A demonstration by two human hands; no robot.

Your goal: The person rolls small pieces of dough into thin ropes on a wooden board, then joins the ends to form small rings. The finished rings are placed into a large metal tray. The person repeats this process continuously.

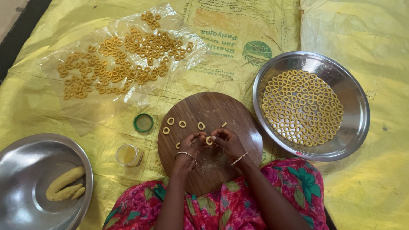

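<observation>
Both my hands meet over a round wooden board (213, 106). My left hand (190, 146) and my right hand (228, 142) pinch a small yellow dough ring (209, 140) between their fingertips. Several finished dough rings (182, 124) lie in a row on the board just beyond my fingers, with a short dough bit (224, 125) beside them. Each wrist wears a thin bangle.
A steel plate (355, 127) at the right holds several rings in a flat layer. A clear plastic sheet (81, 106) at the upper left carries many darker rings. A steel bowl (25, 170) with dough rolls (64, 183), a small jar (128, 154) and its green lid (143, 122) sit at the left on yellow sacking.
</observation>
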